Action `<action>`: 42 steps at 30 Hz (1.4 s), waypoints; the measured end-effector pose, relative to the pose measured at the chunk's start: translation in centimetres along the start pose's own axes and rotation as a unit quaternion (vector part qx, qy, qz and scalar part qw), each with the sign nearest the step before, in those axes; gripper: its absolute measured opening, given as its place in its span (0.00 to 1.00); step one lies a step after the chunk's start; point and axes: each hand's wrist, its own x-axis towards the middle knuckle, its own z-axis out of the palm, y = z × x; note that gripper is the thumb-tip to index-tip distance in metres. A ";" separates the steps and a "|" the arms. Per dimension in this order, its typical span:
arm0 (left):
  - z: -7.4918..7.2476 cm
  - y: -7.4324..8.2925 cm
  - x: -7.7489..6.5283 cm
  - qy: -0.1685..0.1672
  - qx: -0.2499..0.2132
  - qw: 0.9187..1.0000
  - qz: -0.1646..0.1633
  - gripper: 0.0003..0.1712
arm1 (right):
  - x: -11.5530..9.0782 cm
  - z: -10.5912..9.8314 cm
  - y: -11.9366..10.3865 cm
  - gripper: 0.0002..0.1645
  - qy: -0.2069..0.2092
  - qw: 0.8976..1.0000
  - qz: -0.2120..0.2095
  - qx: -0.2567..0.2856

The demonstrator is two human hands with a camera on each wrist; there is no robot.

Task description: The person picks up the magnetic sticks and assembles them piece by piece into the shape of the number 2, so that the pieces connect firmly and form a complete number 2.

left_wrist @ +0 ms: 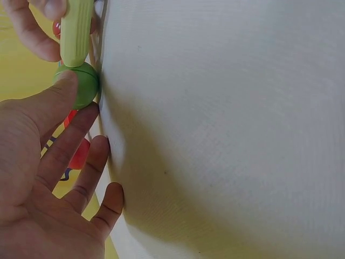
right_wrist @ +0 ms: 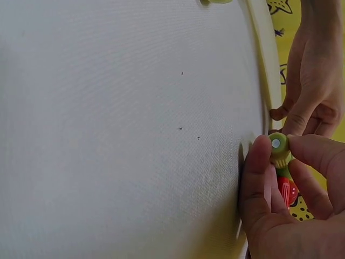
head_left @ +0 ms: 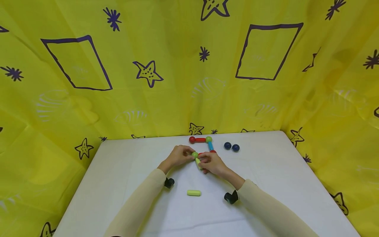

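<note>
My left hand (head_left: 180, 155) pinches a green ball (left_wrist: 86, 86) between thumb and index finger, low at the white table. In my right hand (head_left: 214, 163) is a yellow-green rod (left_wrist: 75, 32), gripped by thumb and fingertips. One end of that rod meets the green ball; its other end (right_wrist: 277, 144) points toward the right wrist camera. Beyond the hands, a chain runs back from the green ball: a red rod partly hidden by my right fingers, a red ball (head_left: 213, 152), a blue rod (head_left: 210, 145), another green ball (head_left: 208, 139), a red rod (head_left: 200, 140) and a red ball (head_left: 192, 140).
A second yellow-green rod (head_left: 193, 193) lies on the white table (head_left: 118, 197) nearer the person. Two dark blue balls (head_left: 227, 145) sit right of the chain. A yellow patterned curtain (head_left: 177, 105) rises behind the table and along its sides.
</note>
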 end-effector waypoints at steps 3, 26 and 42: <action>-0.1 0.0 0.0 0.000 0.001 1.000 0.007 0.12 | 0.0 0.1 -0.1 0.20 -0.001 1.000 0.003 0.001; -0.1 0.1 -0.1 0.002 -0.004 1.000 0.010 0.12 | -0.2 0.7 -0.3 0.21 0.004 1.000 0.001 -0.007; -0.1 0.5 -0.4 0.005 0.004 1.000 0.023 0.12 | -0.9 -2.6 -0.8 0.22 -0.071 0.987 -0.075 -0.125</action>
